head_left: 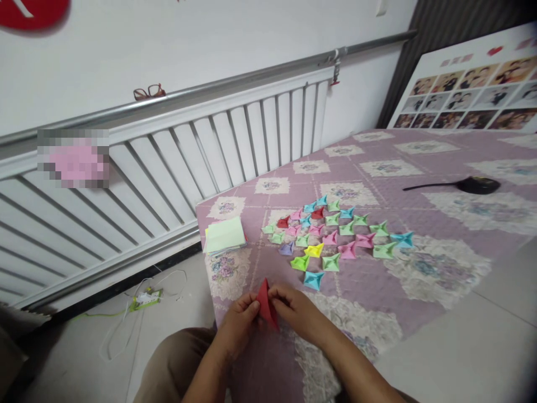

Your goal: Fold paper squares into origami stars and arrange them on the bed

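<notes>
**Red paper [265, 302] near the table [257, 263] edge, loose shapes close by**

Leftmost, the stack of paper sheets [225, 235] sits right at the edge of the table; a brush from my forearm could send the top ones sliding to the floor [168, 302]. My left grip [239, 324] pinches the red paper, thumb pressing its near face. If that thumb slips, I judge the fold would spring open or crease off its line.

The red paper stands upright between my two hands, before me at the near part of the table. Pulled unevenly from both sides, it could tear. My right grip [298, 311] also grasps it, fingertips on the other side. Just beyond that hand stands the nearest blue folded shape [313, 280]; a careless knuckle could knock it, and from there disturb the close rows of folded paper shapes [331, 262].

As for writing, at far left a red disc [33, 12] carries a white character cut off by the view. At far right, the photo board [447, 81] has a heading beside a heart, too blurred for me to read. I make out no brand anywhere.
</notes>
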`<state>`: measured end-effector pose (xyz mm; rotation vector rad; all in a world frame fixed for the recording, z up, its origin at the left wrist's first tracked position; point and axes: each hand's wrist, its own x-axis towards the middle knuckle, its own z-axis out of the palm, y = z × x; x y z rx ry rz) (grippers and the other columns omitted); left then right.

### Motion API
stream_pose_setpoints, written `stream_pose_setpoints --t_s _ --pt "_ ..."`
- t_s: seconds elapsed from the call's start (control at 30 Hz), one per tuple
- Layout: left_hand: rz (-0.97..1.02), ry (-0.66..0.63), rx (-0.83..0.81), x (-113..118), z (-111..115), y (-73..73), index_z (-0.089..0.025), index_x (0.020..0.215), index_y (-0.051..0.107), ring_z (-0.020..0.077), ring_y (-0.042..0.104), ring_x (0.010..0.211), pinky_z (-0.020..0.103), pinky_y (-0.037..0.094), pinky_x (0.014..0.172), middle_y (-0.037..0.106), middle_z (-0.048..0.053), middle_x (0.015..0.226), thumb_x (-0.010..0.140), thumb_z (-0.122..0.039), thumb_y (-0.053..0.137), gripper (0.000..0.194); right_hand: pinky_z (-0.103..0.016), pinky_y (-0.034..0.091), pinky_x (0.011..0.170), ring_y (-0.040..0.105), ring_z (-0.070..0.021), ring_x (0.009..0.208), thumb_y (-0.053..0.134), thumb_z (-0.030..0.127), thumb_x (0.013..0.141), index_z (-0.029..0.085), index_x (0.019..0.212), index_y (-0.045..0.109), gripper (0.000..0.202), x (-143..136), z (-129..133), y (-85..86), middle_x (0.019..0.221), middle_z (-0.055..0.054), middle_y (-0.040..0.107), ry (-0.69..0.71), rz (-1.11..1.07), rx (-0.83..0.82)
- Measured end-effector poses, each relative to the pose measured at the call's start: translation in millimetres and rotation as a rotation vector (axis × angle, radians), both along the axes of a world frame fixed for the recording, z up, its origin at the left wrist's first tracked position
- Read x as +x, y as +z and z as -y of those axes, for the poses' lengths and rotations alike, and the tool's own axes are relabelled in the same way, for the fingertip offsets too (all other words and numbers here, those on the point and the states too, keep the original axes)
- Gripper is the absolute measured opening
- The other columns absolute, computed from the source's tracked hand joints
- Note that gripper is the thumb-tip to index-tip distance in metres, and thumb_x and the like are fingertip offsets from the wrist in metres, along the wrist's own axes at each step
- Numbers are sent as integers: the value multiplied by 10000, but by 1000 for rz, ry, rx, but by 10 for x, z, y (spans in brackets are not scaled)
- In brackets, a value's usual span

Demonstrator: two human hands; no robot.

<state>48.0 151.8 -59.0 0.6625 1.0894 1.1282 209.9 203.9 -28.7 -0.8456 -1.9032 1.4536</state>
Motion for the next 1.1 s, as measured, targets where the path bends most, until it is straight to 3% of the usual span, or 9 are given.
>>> stream_pose_setpoints --t_s 0.23,0.4,0.5,0.63,0.77,0.83,0.97,1.1 --pt "178 90 27 -3 8 47 -174 1013 619 88 578 644 191 420 602 659 18 819 665 -347 805 431 -252 400 737 568 -145 815 468 64 750 196 889 648 262 9 22 -43 866 -2 642 27 58 165" --pt "120 78 31 1 -3 26 -167 1036 599 63 528 550 170 374 514 635 -5 737 690 -369 779 439 -257 383 718 557 -149 791 535 76 736 193 832 643 186 -12 15 -113 840 -7 636 9 53 261" --pt "28 70 20 15 -10 -28 -172 1033 585 69 519 554 178 379 508 641 -1 780 699 -413 757 447 -256 376 697 556 -148 773 556 96 749 196 793 638 136 5 -9 -100 823 -5 636 13 66 256" --pt "-225 52 117 20 14 -91 -216 1184 537 140 596 763 246 464 652 646 46 1015 776 -380 673 461 -261 378 691 554 -158 776 598 124 745 196 774 637 87 55 -20 -76 824 -8 641 12 107 209" --pt "-608 12 381 -6 60 -53 -234 1211 565 205 532 1095 355 415 950 587 66 1185 834 -239 562 378 -256 379 681 557 -151 760 588 102 732 196 778 641 118 97 -3 -72 811 0 644 40 124 175" --pt "-751 -8 541 -26 73 -5 -232 1138 625 210 496 1144 368 384 992 565 71 1187 842 -195 512 319 -252 386 687 565 -148 767 566 84 725 194 781 642 145 107 6 -62 817 2 650 60 107 154" --pt "-856 -60 641 -50 78 88 -218 1072 658 193 548 1029 333 432 909 590 80 1070 860 -183 453 297 -250 403 684 579 -148 756 552 114 738 187 787 645 128 114 18 -39 811 -2 664 76 87 94" --pt "-858 -138 491 -50 76 154 -187 935 676 165 587 818 288 458 769 638 47 854 870 -206 420 265 -259 422 695 597 -154 757 546 146 747 181 812 645 124 130 35 -37 820 -8 684 132 66 -12"
